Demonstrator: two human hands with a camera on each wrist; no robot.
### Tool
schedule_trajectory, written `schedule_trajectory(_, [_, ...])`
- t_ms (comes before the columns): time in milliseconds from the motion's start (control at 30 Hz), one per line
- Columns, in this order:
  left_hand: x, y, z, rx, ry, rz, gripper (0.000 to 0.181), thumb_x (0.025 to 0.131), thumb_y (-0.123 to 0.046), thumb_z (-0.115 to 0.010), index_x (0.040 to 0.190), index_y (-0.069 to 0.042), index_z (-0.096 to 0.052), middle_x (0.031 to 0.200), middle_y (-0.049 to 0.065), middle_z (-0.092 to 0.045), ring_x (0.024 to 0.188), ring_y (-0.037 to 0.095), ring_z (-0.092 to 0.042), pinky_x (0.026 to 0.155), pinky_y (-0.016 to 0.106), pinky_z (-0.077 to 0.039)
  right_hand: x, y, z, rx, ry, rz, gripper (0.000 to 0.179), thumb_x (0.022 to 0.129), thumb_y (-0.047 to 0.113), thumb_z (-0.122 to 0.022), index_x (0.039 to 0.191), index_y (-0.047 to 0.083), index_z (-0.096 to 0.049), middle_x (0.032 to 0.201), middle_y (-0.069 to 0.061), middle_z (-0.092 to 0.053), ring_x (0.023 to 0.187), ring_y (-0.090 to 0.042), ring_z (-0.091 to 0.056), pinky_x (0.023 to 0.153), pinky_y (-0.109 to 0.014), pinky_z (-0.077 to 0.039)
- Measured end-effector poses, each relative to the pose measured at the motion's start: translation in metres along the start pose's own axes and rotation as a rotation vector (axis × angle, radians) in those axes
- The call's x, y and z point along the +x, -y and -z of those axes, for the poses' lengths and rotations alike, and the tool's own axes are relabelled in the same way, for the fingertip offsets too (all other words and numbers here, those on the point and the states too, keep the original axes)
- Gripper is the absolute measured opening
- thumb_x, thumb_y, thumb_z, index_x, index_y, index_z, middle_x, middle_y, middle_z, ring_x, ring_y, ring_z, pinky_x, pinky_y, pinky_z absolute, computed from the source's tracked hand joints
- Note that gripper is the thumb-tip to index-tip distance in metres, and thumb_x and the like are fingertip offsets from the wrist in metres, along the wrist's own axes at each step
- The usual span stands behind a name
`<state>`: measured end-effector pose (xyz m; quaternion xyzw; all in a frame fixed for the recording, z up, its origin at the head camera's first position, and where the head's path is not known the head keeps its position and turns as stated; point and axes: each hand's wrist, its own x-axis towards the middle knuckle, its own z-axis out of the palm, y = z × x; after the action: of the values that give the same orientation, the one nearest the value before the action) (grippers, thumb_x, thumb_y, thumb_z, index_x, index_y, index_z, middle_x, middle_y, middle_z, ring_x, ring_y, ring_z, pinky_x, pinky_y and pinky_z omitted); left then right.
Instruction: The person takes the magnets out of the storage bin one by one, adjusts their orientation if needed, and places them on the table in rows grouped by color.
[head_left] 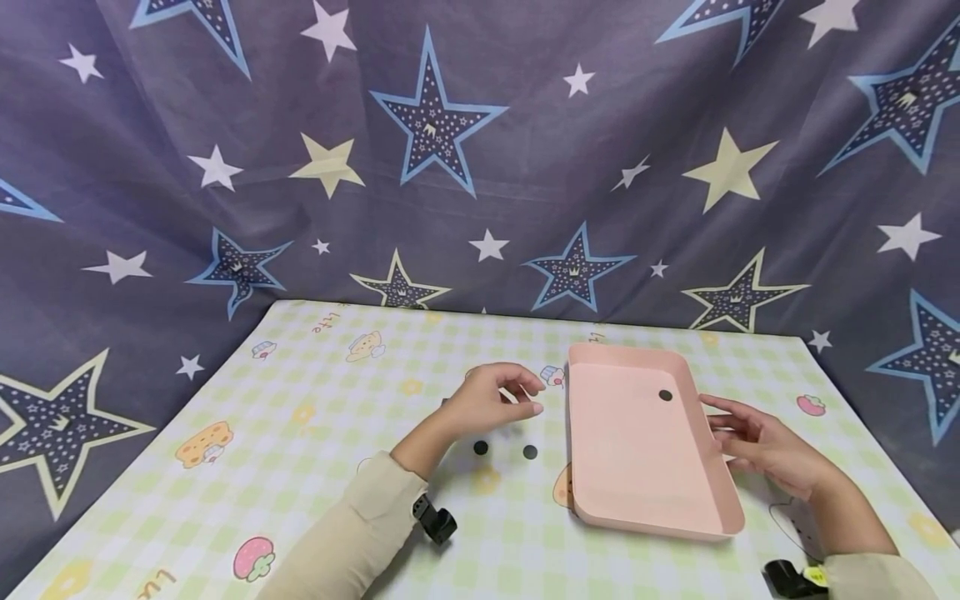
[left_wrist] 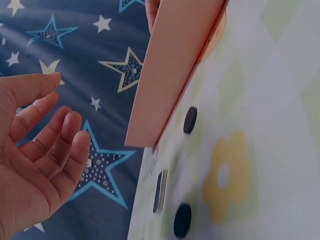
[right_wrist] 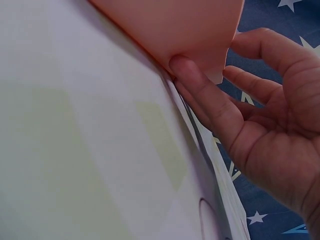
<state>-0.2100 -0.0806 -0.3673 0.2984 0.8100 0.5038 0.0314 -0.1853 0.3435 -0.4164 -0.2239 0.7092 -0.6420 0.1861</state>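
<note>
A shallow pink tray (head_left: 637, 500) lies on the table at the right, with one small black disc (head_left: 665, 395) inside it. My right hand (head_left: 776, 450) is at the tray's right wall; in the right wrist view the thumb (right_wrist: 187, 70) and fingertips rest against the outside of the pink wall. My left hand (head_left: 495, 398) hovers left of the tray, fingers loosely bent and nothing between them. Below it on the cloth lie two more black discs (head_left: 481, 447) (head_left: 530, 452). A dark flat piece with a shiny edge (left_wrist: 160, 191) also shows beside them in the left wrist view.
A green-and-white checked cloth (head_left: 337, 467) with printed cartoons covers the table. Behind it hangs a dark curtain (head_left: 525, 167) with a star pattern. Black wrist cameras (head_left: 435, 518) (head_left: 795, 579) sit at both sleeves.
</note>
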Motion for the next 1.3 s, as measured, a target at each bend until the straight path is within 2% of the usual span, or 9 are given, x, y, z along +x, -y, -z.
schedule_trajectory(167, [0.009,-0.005,-0.009,-0.025,0.031,-0.026,0.018,0.086,-0.01,-0.075,0.103,-0.006,-0.071,0.1,0.005,-0.07,0.083,0.01,-0.063,0.072,0.028,-0.054,-0.002,-0.001,0.001,-0.02,-0.018,-0.019,0.058,0.101,-0.002,-0.046,0.154,0.005,-0.025,0.128,0.001,-0.059,0.11,-0.015,-0.062,0.082,-0.041,-0.056])
schedule_trajectory(400, [0.025,-0.015,-0.026,-0.008,0.077,-0.051,0.018,0.086,-0.012,-0.075,0.103,-0.008,-0.071,0.099,0.005,-0.069,0.081,0.006,-0.063,0.07,0.024,-0.054,-0.002,-0.001,-0.001,-0.01,-0.03,-0.03,0.058,0.101,-0.002,-0.047,0.154,0.009,-0.028,0.128,-0.001,-0.059,0.11,-0.016,-0.062,0.081,-0.042,-0.056])
schedule_trajectory(600, [0.038,-0.022,-0.04,-0.011,0.115,-0.068,0.018,0.086,-0.01,-0.074,0.104,-0.007,-0.071,0.098,0.006,-0.068,0.081,0.005,-0.063,0.072,0.022,-0.053,-0.002,0.0,0.001,0.013,-0.006,-0.032,0.059,0.102,-0.001,-0.045,0.155,0.005,-0.021,0.13,-0.002,-0.058,0.111,-0.018,-0.062,0.082,-0.043,-0.056])
schedule_trajectory(833, [0.054,-0.031,-0.052,-0.01,0.133,-0.084,0.017,0.086,-0.01,-0.075,0.103,-0.007,-0.071,0.097,0.002,-0.069,0.08,0.003,-0.063,0.076,0.02,-0.052,-0.001,0.001,0.001,-0.015,-0.017,-0.032,0.059,0.101,-0.001,-0.047,0.154,0.002,-0.021,0.129,-0.001,-0.058,0.111,-0.017,-0.062,0.082,-0.042,-0.056])
schedule_trajectory(1100, [0.073,-0.04,-0.061,-0.025,0.138,-0.083,0.017,0.086,-0.009,-0.075,0.103,-0.005,-0.071,0.096,0.002,-0.067,0.081,0.004,-0.063,0.077,0.018,-0.052,0.0,0.002,0.001,-0.043,-0.034,-0.035,0.06,0.101,0.0,-0.048,0.153,-0.001,-0.019,0.129,-0.002,-0.058,0.11,-0.017,-0.062,0.082,-0.043,-0.056])
schedule_trajectory(1300, [0.085,-0.043,-0.068,-0.039,0.131,-0.028,0.017,0.086,-0.01,-0.075,0.102,-0.006,-0.072,0.093,-0.002,-0.068,0.081,0.003,-0.062,0.076,0.016,-0.051,0.0,0.001,0.0,-0.047,-0.052,-0.062,0.06,0.101,0.001,-0.049,0.154,0.004,-0.023,0.128,-0.001,-0.057,0.11,-0.015,-0.062,0.081,-0.042,-0.056])
